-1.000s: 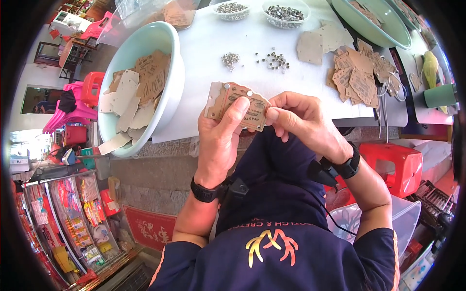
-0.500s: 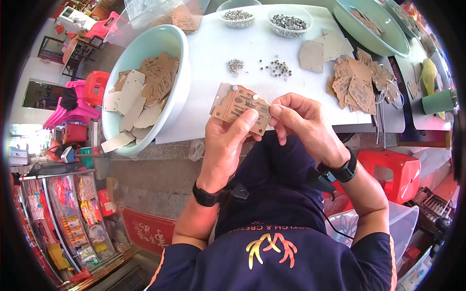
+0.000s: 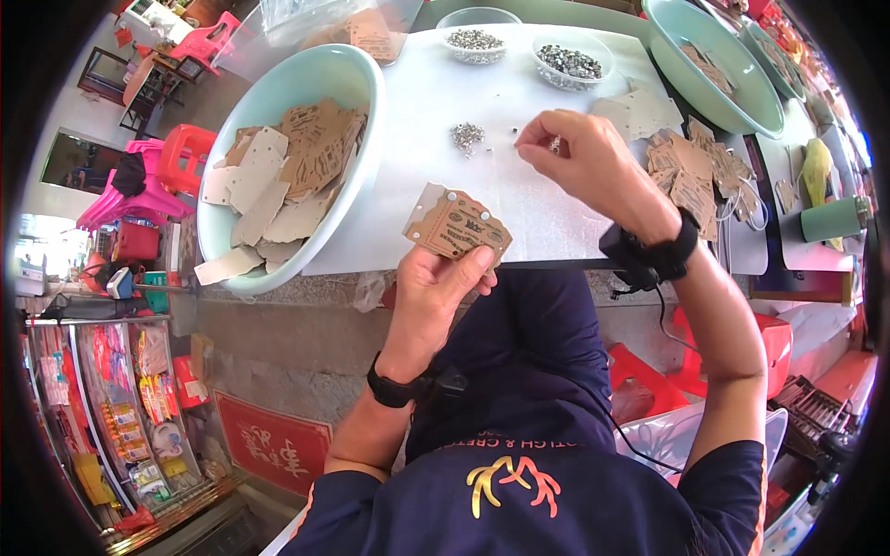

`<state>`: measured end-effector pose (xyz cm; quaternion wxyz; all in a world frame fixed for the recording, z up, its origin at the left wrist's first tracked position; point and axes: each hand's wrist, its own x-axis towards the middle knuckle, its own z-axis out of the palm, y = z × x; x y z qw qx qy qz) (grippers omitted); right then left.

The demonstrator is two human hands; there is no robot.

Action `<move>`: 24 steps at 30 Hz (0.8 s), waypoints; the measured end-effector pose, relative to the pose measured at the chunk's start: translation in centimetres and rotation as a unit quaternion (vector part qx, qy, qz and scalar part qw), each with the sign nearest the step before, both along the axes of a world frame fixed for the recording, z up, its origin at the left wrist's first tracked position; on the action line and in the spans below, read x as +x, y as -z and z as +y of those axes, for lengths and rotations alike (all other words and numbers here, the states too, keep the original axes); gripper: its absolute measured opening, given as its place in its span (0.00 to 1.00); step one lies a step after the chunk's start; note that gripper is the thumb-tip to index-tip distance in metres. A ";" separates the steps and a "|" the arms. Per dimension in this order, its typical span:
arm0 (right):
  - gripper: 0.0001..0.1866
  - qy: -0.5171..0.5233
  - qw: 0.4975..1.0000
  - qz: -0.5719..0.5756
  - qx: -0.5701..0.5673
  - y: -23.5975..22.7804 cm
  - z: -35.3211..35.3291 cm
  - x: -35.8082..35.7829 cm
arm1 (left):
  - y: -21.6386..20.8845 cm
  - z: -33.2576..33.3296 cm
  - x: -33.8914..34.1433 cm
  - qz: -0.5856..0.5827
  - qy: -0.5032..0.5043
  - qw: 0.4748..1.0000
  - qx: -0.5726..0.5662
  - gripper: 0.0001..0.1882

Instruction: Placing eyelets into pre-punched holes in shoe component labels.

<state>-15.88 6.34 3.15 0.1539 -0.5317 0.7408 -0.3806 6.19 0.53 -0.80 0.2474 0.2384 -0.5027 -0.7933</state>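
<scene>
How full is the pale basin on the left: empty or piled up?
Piled up: brown and grey card pieces lie heaped inside the basin.

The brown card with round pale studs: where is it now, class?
In the head view, near the middle, the card is held in the left hand, to the right of the nearer pale-green basin and below the small silver pile.

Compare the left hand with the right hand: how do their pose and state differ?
The left hand grips a brown, printed, wavy-edged card, thumb on its face; the right hand holds no card, its fingers curled, and any small piece in it is hidden.
The left hand sits by the near edge of the white tabletop; the right hand reaches farther over it.
Both are bare, with black wristbands.
</scene>
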 end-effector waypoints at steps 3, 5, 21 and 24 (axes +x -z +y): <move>0.08 -0.029 0.995 0.091 -0.035 1.3 -2.1 -1.0 | 0.5 -0.3 0.4 0.002 0.020 1.000 -0.009 0.15; 0.10 -0.047 0.985 0.164 0.010 1.7 -3.1 -0.9 | 0.6 -0.3 0.5 0.003 0.024 1.000 -0.005 0.14; 0.06 -0.050 0.944 0.326 0.018 3.2 -4.8 0.2 | 0.7 -0.4 0.2 0.004 0.007 1.000 0.018 0.10; 0.07 -0.051 0.976 0.207 -0.045 2.7 -3.8 -0.1 | 0.5 -0.4 0.0 0.005 -0.013 1.000 0.027 0.10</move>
